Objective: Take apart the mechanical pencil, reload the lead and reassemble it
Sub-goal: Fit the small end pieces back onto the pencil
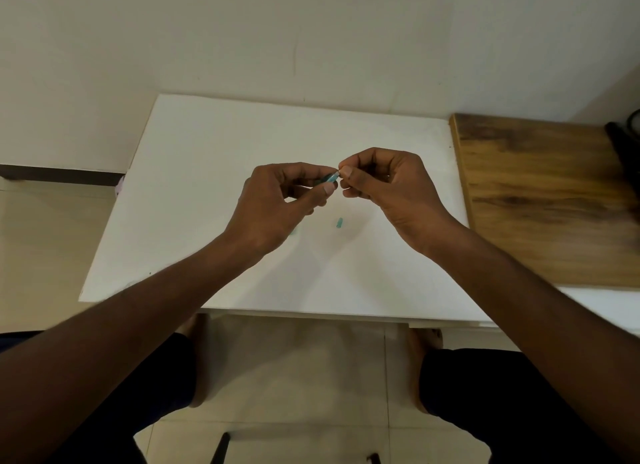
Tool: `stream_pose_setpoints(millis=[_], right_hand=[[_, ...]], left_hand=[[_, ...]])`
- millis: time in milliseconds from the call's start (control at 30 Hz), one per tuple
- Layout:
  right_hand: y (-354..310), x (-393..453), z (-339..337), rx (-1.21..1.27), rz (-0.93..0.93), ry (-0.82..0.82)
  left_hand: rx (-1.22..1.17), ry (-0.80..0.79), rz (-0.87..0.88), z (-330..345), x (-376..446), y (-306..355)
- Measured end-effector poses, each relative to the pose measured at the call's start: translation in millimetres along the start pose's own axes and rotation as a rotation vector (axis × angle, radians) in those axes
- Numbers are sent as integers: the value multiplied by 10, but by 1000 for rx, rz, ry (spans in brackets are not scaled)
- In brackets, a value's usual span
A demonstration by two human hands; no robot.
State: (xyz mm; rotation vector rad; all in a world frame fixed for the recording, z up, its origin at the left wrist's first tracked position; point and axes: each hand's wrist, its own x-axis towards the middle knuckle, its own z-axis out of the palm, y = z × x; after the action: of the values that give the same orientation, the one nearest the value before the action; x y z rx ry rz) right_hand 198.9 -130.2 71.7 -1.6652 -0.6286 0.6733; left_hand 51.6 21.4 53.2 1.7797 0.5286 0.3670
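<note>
Above white table [214,159]: left hand [273,204] grips teal pencil barrel [328,178]; right hand [384,183] pinches its end; 1 teal cap [339,222] lies below.

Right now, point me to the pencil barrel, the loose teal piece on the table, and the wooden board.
pencil barrel [328,178], head view, teal section showing between the fingertips.
loose teal piece [338,222], head view, its middle.
wooden board [540,200], head view, bare top face.

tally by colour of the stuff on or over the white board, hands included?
Teal: 3 - pencil barrel held by left hand and right hand, loose piece, piece half hidden under left hand
White: 1 - board
Hands: 2
Total: 6
</note>
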Motion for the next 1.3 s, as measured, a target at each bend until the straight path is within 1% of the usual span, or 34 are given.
stream_pose_setpoints(millis=[67, 300, 767, 1100, 1300], right_hand=[[-10, 5, 5, -25, -4, -9], [-42, 24, 72, 40, 5, 14], [-59, 18, 120, -8, 13, 17], [-51, 2, 112, 17, 34, -3], [-57, 9, 92, -41, 5, -17]], left_hand=[[-18, -6, 3, -21, 11, 19], [1, 2, 17, -56, 37, 66], [65, 11, 6, -80, 55, 57], [46, 9, 8, -81, 63, 34], [96, 18, 33, -77, 56, 11]])
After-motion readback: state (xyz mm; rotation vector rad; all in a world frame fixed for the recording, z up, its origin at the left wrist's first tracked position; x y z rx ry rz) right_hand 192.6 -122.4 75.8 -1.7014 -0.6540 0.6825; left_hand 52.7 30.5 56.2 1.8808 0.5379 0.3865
